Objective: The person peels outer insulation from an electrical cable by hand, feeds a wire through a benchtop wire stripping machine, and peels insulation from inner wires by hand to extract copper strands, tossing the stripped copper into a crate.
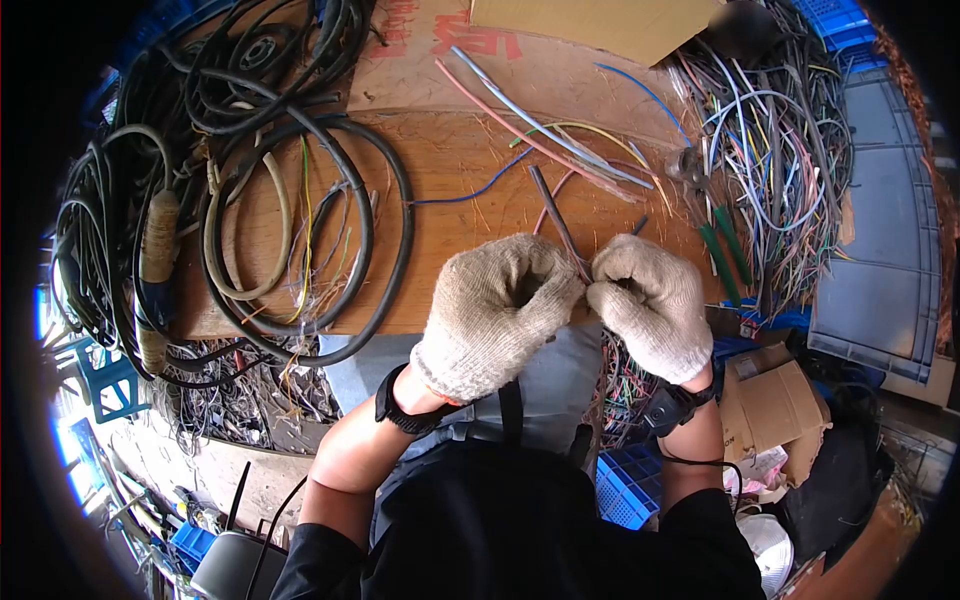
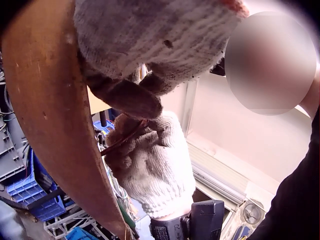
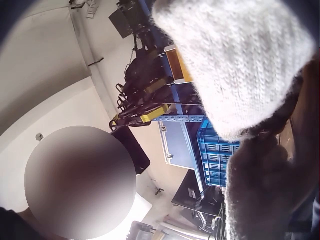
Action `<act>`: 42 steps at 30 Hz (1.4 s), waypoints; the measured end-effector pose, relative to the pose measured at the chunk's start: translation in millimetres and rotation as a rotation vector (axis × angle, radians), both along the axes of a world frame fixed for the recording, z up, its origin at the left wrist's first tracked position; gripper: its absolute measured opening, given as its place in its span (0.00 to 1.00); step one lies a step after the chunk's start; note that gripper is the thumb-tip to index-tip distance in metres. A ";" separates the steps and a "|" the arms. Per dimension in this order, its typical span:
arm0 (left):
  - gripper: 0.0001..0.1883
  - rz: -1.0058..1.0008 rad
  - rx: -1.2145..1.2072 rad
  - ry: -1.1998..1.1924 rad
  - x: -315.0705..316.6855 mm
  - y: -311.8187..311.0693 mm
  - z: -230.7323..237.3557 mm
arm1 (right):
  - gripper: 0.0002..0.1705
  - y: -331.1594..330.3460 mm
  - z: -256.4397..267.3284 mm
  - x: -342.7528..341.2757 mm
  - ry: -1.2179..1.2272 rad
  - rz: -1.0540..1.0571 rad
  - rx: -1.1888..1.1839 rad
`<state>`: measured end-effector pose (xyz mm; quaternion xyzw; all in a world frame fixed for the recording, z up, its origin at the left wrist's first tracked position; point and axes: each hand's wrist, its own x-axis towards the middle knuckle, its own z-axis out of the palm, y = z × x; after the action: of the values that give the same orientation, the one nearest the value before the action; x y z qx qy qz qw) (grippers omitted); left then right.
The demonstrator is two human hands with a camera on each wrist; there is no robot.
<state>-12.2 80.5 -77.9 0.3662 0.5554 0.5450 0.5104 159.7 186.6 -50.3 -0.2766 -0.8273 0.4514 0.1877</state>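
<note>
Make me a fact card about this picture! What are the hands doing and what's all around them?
Left hand: gloved, pinching a dark cable
Right hand: gloved, pinching the same cable
Table: wooden, with loose wires on top
Picture's left: coiled black cable
Picture's right: tangled, colourful wire pile
Lower right: cardboard box

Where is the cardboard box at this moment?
In the head view, the cardboard box is at the lower right, below and right of the gloved right hand, with a blue basket to its lower left.
</note>
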 end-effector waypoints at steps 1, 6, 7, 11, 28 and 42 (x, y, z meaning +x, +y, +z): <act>0.08 -0.013 -0.006 -0.028 -1.0 -0.1 2.0 | 0.05 1.3 -0.8 0.2 0.024 0.016 -0.064; 0.08 -0.013 -0.017 -0.061 0.9 -0.2 -0.9 | 0.04 8.5 1.1 1.1 -0.004 0.057 -0.186; 0.08 0.012 0.048 -0.008 2.2 0.1 -3.2 | 0.05 10.4 1.5 1.7 -0.035 0.077 -0.210; 0.07 0.038 0.074 0.079 3.6 0.0 -1.2 | 0.06 13.1 -1.2 2.6 -0.024 0.085 -0.238; 0.09 0.039 0.001 -0.319 -1.9 -1.6 3.4 | 0.05 8.4 -3.8 0.4 0.022 0.039 0.129; 0.08 -0.002 0.014 -0.082 -0.5 0.5 2.0 | 0.07 5.3 -5.0 0.9 0.046 0.050 0.205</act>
<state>-12.7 80.9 -75.9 0.3474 0.5298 0.5630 0.5307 160.6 191.9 -55.4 -0.2249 -0.8712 0.3754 0.2227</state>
